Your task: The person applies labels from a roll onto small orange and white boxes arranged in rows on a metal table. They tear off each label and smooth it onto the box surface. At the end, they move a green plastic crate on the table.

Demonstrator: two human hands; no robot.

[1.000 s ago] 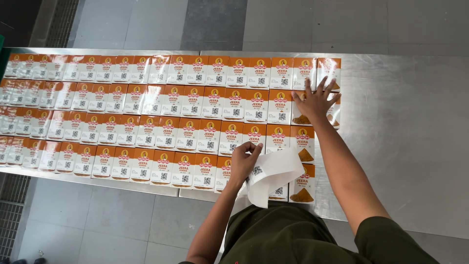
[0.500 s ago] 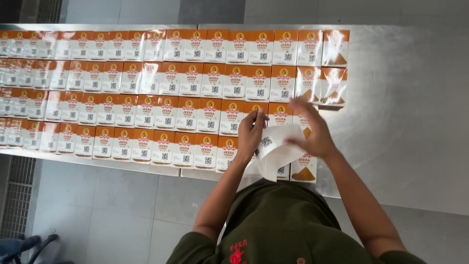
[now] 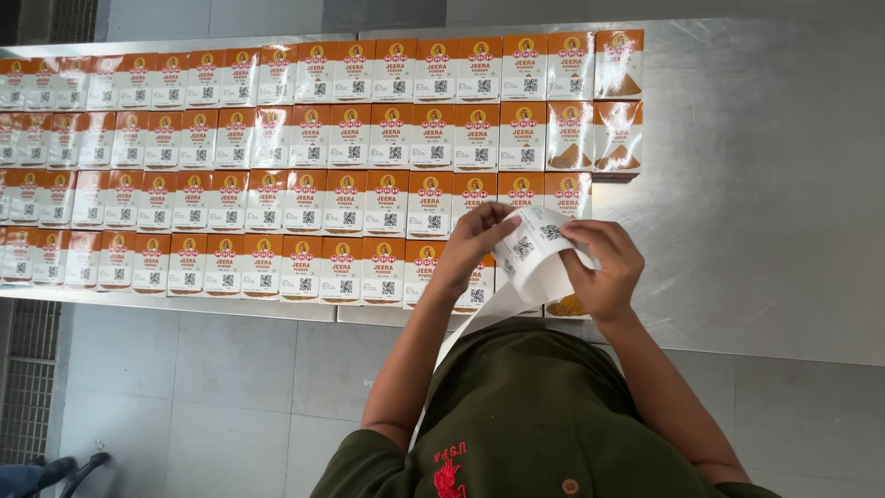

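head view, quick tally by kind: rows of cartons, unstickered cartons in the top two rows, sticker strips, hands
Rows of orange cartons: 4
Unstickered cartons in the top two rows: 3
Sticker strip: 1
Hands: 2, the left hand and right hand, both pinching the strip
Total: 10

A steel worktop (image 3: 765,184) runs across the upper part of the view, its bare right side showing dull reflections. Orange and white cartons (image 3: 304,166) lie flat on it in 4 close rows, edge to edge, reaching the left border. At the right end of the upper 2 rows, 3 cartons (image 3: 619,101) show a face with a brown heap instead of a white panel. Below the worktop lies a grey tiled floor (image 3: 203,397), with a metal grate (image 3: 23,406) at the far left and a dark shoe (image 3: 55,468) in the bottom corner.
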